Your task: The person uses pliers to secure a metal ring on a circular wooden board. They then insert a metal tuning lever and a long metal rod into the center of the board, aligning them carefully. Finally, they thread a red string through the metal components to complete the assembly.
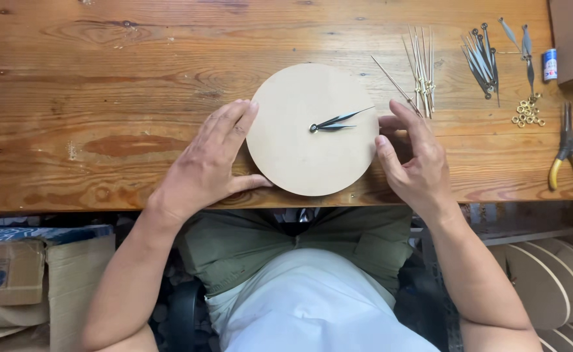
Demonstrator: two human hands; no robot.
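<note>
Probably the round beige clock disc (302, 146) is handling as a light, stiff board, best gripped by its rim, away from its 2 thin, bendable dark hands (338, 120). It is lying flat at the wooden bench (104, 98) edge; the left hand (205, 163) and right hand (413, 160) are resting open against opposite rims, grasping nothing

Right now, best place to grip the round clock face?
By the rim, from both sides. The clock face lies flat with hands mounted at its centre, so avoid the top. Left hand and right hand already flank its edge.
</note>
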